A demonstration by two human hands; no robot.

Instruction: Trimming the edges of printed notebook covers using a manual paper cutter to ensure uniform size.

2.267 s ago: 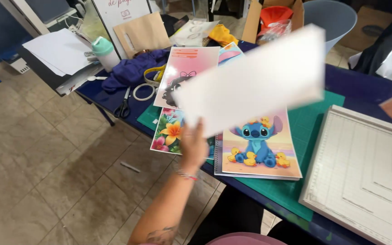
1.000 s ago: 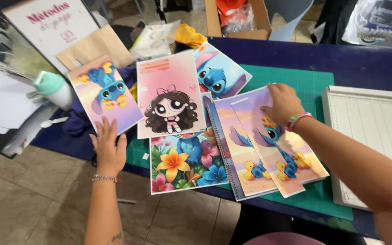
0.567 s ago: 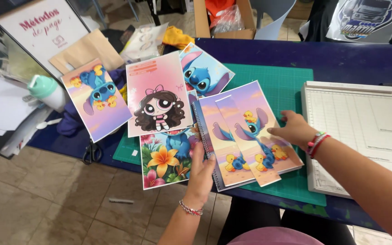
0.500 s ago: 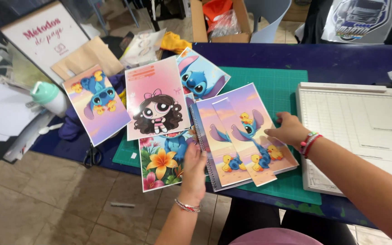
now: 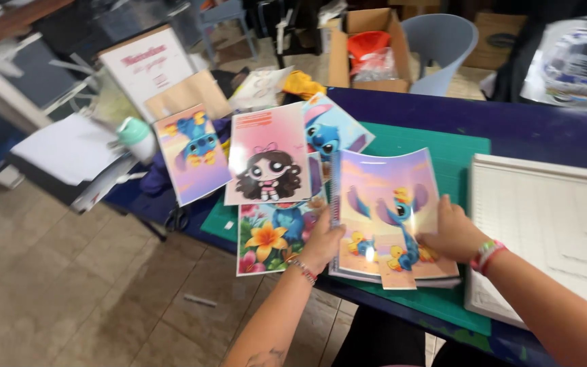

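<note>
A spiral-bound notebook (image 5: 375, 204) with glossy cartoon covers of a blue creature and yellow ducks lies on a green cutting mat (image 5: 436, 146). My left hand (image 5: 322, 241) grips the notebook's spiral edge at its lower left. My right hand (image 5: 451, 234) presses flat on the lower right of the cover sheets, which bow upward. To the left lie printed sheets: a dark-haired cartoon girl (image 5: 270, 163), a blue creature on purple (image 5: 193, 153), another blue creature (image 5: 331, 129), and one with orange flowers (image 5: 273, 238).
A white scoring board (image 5: 552, 224) lies at the right on the dark blue table (image 5: 429, 112). Scissors (image 5: 176, 219), a mint green roll (image 5: 134, 132), a standing sign (image 5: 147, 64), a cardboard box (image 5: 368, 47) and a grey chair (image 5: 443, 41) surround the work area.
The cover sheets have been gathered onto the notebook. My left hand moved from the table's left side to the notebook's spine, and my right hand slid down to the covers' lower right.
</note>
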